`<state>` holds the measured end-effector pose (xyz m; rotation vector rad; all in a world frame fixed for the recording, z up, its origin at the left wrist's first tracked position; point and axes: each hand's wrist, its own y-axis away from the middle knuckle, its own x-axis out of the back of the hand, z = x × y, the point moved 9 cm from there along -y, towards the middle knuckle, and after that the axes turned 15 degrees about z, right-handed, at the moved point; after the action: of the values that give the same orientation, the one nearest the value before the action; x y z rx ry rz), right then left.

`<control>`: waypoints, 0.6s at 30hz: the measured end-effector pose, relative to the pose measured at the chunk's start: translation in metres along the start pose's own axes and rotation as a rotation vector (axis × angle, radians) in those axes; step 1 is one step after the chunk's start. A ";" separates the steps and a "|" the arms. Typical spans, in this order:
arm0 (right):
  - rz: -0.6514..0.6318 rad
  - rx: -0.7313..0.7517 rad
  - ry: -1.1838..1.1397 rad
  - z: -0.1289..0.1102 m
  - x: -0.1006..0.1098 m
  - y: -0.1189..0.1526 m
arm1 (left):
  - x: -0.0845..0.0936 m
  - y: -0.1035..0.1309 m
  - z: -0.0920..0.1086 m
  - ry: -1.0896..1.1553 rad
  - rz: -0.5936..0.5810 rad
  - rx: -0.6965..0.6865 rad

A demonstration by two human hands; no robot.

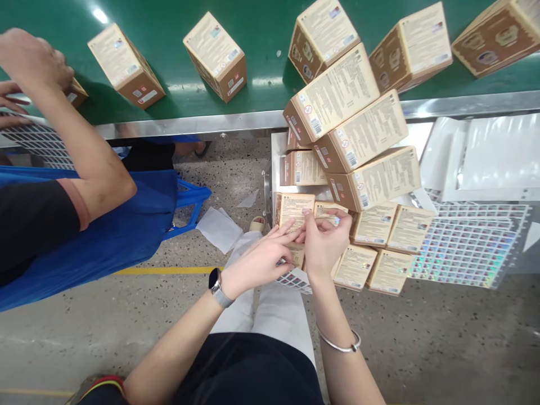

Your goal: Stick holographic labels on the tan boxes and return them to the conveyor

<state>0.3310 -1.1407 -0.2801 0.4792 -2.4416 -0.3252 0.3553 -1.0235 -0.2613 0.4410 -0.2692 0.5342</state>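
My left hand (264,260) reaches over a small tan box (296,203), its fingers stretched out and their tips on the lower part of the box top. Beside it, my right hand (328,242) has its fingers bent together and its thumb at the right edge of that box. Anything between those fingers is too small or hidden to make out. Under the right fingers, another tan box (331,210) is partly covered. Below my left hand lies a sheet of small stickers (295,279), partly hidden. Other boxes (355,266) with small shiny stickers stand close by my right hand.
A stack of tan boxes (363,132) leans from the green conveyor (261,62) over my work surface. More boxes (215,53) stand along the belt. Sticker sheets (468,242) and white plastic packs (498,152) lie right. A co-worker's arm (84,124) reaches in at left, beside a blue chair (139,225).
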 end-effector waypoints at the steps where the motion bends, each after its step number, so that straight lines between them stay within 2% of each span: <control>1: 0.008 -0.005 -0.002 0.001 0.002 -0.002 | 0.000 0.000 0.000 0.003 0.002 -0.004; 3: -0.010 -0.017 -0.015 0.000 0.009 -0.008 | 0.002 0.001 -0.001 0.005 0.006 -0.003; 5: -0.111 0.030 0.006 -0.007 0.016 -0.011 | 0.006 0.002 0.000 0.007 0.019 0.013; 7: -0.316 0.174 0.086 -0.022 0.021 -0.004 | 0.013 0.004 0.006 0.050 0.062 0.020; 9: -0.587 0.351 0.180 -0.037 0.024 0.017 | 0.022 0.007 0.016 0.160 0.129 0.044; 11: -0.775 0.465 0.224 -0.045 0.031 0.038 | 0.026 0.011 0.020 0.278 0.181 0.136; 12: -0.814 0.496 0.227 -0.048 0.036 0.045 | 0.026 0.014 0.021 0.320 0.191 0.195; 14: -0.808 0.535 0.218 -0.053 0.046 0.051 | 0.021 0.021 0.020 0.369 0.179 0.296; 18: -0.805 0.626 0.184 -0.052 0.058 0.058 | 0.009 0.036 0.018 0.446 0.109 0.398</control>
<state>0.3056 -1.1186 -0.1893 1.6807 -2.0242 0.1800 0.3410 -0.9996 -0.2303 0.6793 0.2490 0.7804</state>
